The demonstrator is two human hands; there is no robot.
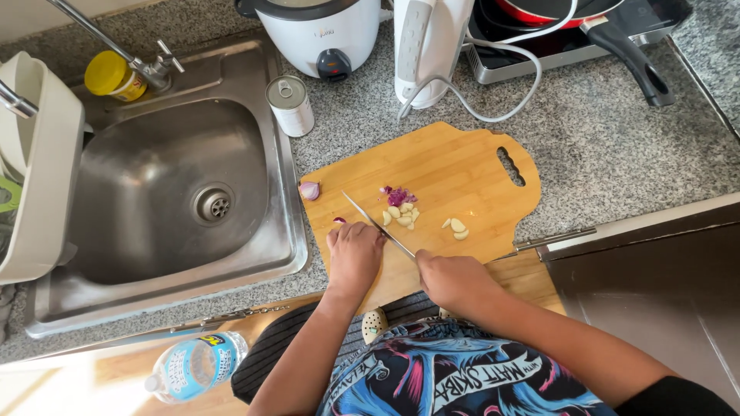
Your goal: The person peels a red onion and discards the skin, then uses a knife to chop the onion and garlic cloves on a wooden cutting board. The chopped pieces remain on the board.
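Note:
A wooden cutting board (455, 166) lies on the speckled counter. My right hand (455, 279) grips the handle of a knife (378, 223), whose blade points up-left across the board. My left hand (354, 253) is curled beside the blade at the board's near left, on a small purple shallot piece (339, 221). Sliced garlic pieces (402, 215) and chopped purple shallot (398, 195) lie just right of the blade tip. Two more garlic slices (456, 226) sit further right. A shallot half (309, 189) rests at the board's left edge.
A steel sink (154, 200) is to the left, with a tin can (290, 104) on its rim. A rice cooker (320, 35), white kettle (428, 46) with cord, and cooktop with a pan (617, 31) line the back. A water bottle (193, 366) lies below.

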